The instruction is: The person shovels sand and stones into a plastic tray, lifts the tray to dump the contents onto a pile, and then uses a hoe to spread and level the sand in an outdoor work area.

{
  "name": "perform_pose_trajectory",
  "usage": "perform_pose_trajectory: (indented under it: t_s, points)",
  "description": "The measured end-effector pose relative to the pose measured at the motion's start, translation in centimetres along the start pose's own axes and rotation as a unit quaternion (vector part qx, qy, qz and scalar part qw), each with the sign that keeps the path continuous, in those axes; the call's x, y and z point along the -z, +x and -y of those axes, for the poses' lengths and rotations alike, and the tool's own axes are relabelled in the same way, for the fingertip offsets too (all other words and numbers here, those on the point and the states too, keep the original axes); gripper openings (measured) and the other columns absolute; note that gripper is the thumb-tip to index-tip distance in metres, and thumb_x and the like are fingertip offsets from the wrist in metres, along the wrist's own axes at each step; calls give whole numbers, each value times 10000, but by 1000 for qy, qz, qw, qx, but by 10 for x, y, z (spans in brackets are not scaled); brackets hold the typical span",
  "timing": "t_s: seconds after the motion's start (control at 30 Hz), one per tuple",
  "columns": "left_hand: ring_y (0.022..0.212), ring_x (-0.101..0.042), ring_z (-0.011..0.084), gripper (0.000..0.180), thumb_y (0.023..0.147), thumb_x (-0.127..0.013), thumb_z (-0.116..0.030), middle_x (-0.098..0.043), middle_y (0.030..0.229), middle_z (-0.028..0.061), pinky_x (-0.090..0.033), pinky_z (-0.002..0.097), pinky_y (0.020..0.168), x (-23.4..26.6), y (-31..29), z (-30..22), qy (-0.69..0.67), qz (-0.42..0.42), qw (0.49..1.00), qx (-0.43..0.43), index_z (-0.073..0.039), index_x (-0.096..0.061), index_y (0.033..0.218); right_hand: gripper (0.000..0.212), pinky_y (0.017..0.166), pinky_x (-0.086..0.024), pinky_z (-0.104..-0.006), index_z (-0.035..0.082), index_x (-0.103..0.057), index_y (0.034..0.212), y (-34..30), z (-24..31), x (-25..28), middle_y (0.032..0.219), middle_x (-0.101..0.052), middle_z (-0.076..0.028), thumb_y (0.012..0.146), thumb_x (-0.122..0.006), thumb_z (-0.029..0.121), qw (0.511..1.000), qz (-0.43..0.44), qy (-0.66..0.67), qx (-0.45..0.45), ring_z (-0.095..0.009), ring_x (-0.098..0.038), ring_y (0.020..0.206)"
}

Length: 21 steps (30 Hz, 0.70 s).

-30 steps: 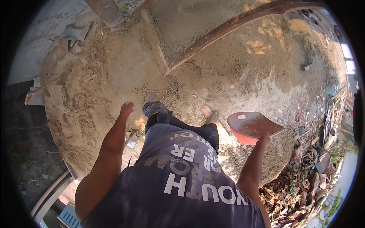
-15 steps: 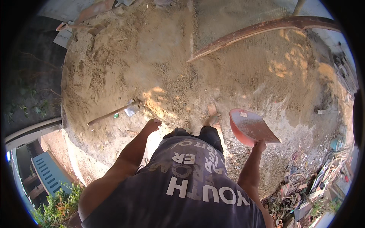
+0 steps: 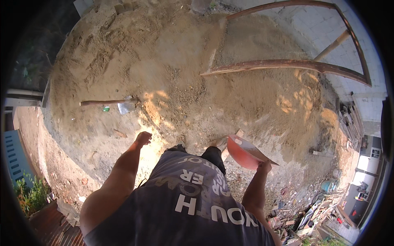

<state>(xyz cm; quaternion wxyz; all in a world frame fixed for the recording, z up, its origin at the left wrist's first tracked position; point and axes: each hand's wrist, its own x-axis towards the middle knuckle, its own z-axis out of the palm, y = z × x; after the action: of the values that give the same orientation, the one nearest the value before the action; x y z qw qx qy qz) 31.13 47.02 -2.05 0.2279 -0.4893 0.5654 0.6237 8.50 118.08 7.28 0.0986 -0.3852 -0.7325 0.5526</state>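
Note:
My right hand grips the rim of a red scoop pan, a wide, shallow dustpan-like vessel with a straight front edge. The pan hangs tilted beside my right leg; greyish dust coats what shows of its inside. My left hand hangs out in front of my left side, fingers loosely curled, with nothing visible in it. On the ground beyond that hand lies a hoe with a wooden handle and a pale metal blade. Between hoe and hand is a gap of bare ground.
A large wooden-framed screen leans over the sand at the far right, propped by a pole. Sand and gravel spread ahead. Scrap wood and rubble lie at the near right. A plant grows at the left.
The view has turned, bringing more of the wooden frame into sight. The pan has swung closer to my right leg and tilted more edge-on, still held. My left hand remains without anything in it.

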Motion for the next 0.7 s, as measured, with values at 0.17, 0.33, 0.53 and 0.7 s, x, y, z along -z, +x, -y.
perform_pose_trajectory:
  t_s: [0.17,0.33,0.53,0.7]
  points:
    - [605,-601,159,237,930,-550,-276,-653,840,61,-476,291,489,53,-63,90,59,-80,992,74,-70,-654,987,93,442,-389,-313,2,-530,844,-19,34,-53,750,-546,-88,797,-486,69,985,-60,104,-128,-167,-492,543]
    - [668,-637,213,243,863,-611,-296,-684,814,95,-513,359,615,68,-73,66,227,-113,964,-75,-71,-682,923,354,515,-452,-374,-55,-571,1103,119,37,-11,964,-604,-172,793,-547,116,985,-125,-116,-30,-298,-575,714]
    - [1035,-606,339,427,761,-720,-326,-639,1085,169,-491,419,880,130,-113,-15,336,-344,866,-137,-109,-626,1117,169,715,-496,-395,37,-636,918,142,31,-53,924,-654,-132,800,-596,150,739,92,-630,221,-303,-627,855]
    - [1120,-536,377,475,739,-692,-218,-580,1194,148,-469,479,906,263,-137,-75,389,-524,741,-157,-113,-577,1187,214,757,-490,-476,26,-637,744,-13,-16,-189,846,-638,-228,836,-551,199,619,363,-526,456,-392,-623,867]
